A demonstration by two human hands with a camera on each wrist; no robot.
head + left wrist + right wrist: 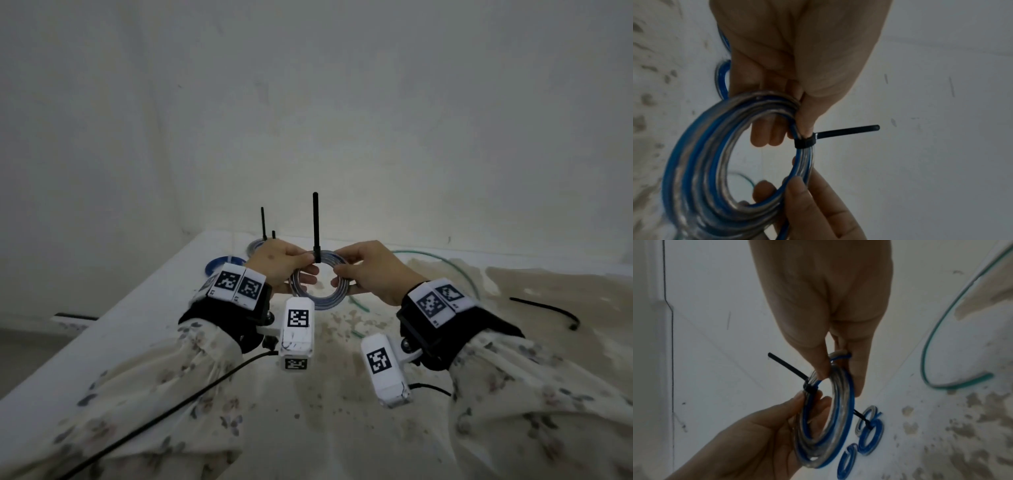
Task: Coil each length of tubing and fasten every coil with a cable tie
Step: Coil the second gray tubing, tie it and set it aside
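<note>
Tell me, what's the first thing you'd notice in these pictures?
The blue and clear tubing coil held up in the middle between the left hand and right hand. A black cable tie cinches its top, tail sticking straight up. Behind the left hand, finished coils lie on the table; loose green tubing curves at right.

Blue-and-clear tubing coil (318, 286) held upright above the tabletop, black cable tie (315, 228) cinched round its top, tail pointing up

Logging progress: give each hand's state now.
Left hand: pinches the coil beside the tie.
Right hand: pinches the coil's other side.
</note>
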